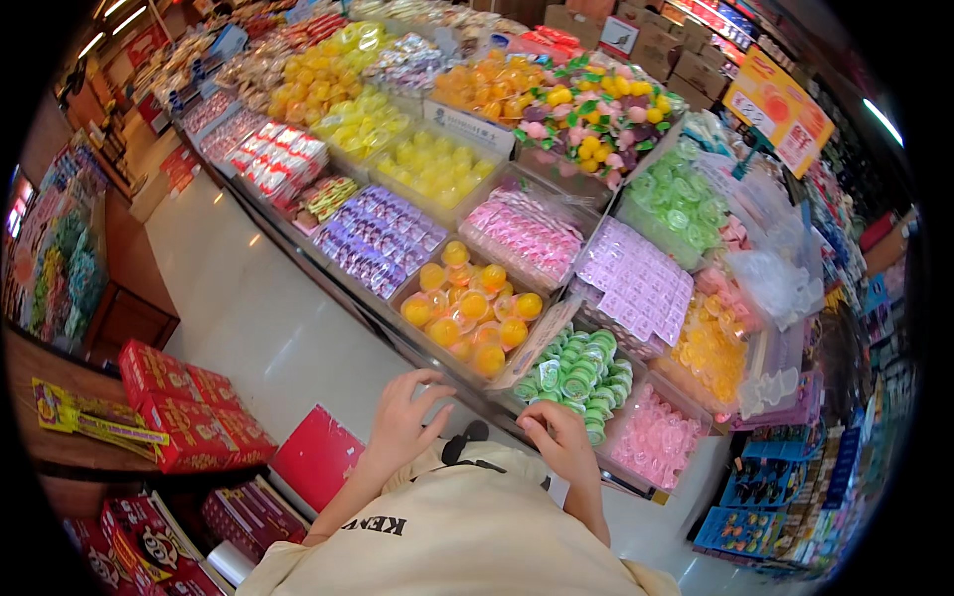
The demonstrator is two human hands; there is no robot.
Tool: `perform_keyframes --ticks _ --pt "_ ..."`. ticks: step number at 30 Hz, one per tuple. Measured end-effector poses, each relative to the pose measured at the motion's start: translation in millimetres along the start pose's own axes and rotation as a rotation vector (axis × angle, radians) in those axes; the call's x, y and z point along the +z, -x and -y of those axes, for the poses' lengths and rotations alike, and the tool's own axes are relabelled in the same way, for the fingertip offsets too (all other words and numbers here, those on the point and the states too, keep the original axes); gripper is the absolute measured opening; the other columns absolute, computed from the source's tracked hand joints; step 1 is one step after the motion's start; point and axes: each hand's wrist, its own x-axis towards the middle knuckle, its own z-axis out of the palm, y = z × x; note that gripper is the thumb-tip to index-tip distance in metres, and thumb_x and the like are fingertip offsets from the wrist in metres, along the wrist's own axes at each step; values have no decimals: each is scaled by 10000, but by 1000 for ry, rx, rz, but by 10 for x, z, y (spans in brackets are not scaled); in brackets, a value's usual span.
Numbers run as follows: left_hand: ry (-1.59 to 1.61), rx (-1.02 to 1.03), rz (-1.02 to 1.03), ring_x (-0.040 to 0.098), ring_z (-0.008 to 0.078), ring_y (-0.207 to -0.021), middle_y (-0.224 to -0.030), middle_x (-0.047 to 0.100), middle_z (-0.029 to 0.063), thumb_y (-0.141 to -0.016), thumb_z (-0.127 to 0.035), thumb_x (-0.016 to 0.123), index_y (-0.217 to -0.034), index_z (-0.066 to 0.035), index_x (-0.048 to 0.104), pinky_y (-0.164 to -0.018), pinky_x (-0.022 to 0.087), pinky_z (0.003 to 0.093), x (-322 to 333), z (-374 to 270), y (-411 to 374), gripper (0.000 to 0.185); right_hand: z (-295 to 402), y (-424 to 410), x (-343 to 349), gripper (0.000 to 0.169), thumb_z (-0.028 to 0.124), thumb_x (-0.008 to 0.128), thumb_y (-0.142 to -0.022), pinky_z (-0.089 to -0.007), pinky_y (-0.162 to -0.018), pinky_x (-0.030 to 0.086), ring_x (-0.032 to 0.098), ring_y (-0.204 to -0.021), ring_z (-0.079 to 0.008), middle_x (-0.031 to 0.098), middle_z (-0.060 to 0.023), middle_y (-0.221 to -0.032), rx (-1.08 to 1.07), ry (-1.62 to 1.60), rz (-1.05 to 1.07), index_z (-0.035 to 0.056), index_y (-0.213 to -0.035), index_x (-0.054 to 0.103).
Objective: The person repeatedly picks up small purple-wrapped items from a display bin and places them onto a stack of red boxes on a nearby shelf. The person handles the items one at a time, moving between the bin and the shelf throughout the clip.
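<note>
My left hand [408, 416] is held over the front edge of a candy display, its fingers spread and nothing in them. Nearest to it is a bin of clear domed cups with orange-yellow filling [473, 305]. My right hand [564, 439] hovers at the same edge with loosely curled fingers, and no object shows in it. Just beyond it lies a bin of small round green-lidded packs [577, 372]. To the right of that hand stands a clear bin of small pink pieces [657, 436]. Whether the right fingertips touch the edge, I cannot tell.
Purple printed packets [381, 240], pink-wrapped sweets [522, 235] and lilac packets [637, 276] fill further bins. A yellow price sign [779, 108] rises at the right. Red cartons [197, 410] sit on a wooden shelf to the left, near a red box [317, 456].
</note>
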Motion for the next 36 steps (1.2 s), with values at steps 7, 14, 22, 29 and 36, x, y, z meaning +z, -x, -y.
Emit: perform_keyframes --ticks 7,14,22,29,36 --pt "-21 -25 -3 590 291 -1033 -1143 595 109 -805 -139 719 -1027 -95 679 -893 461 418 -10 146 -169 230 -39 -397 73 123 124 660 -891 -309 -592 434 552 -641 -198 612 -86 -760 37 -21 79 5 -918 639" --pt "-11 -9 21 589 283 -1028 -1138 595 101 -799 -134 722 -1025 -97 678 -888 461 413 -302 692 -488 233 43 -923 471 119 121 654 -897 -301 -579 430 549 -624 -185 608 -91 -756 46 -15 66 7 -928 639" --pt "-44 -6 -12 575 301 -1064 -1176 587 109 -803 -128 725 -1040 -97 676 -907 459 421 -1216 1591 -839 243 577 -1776 1393 118 138 632 -912 -295 -596 441 570 -654 -184 613 -83 -772 30 -16 92 21 -930 630" --pt "-113 -65 -84 588 301 -1040 -1146 597 111 -801 -114 725 -1033 -88 676 -885 468 414 -1947 2341 -751 239 883 -2471 2219 103 115 643 -896 -289 -621 449 568 -686 -166 621 -69 -789 -54 43 196 25 -945 647" --pt "-136 -122 -91 592 297 -1024 -1139 606 99 -801 -111 724 -1003 -87 676 -876 469 411 -2252 2718 -743 209 1127 -2817 2668 150 190 643 -899 -347 -638 455 603 -687 -240 624 -79 -774 -103 44 262 42 -912 627"
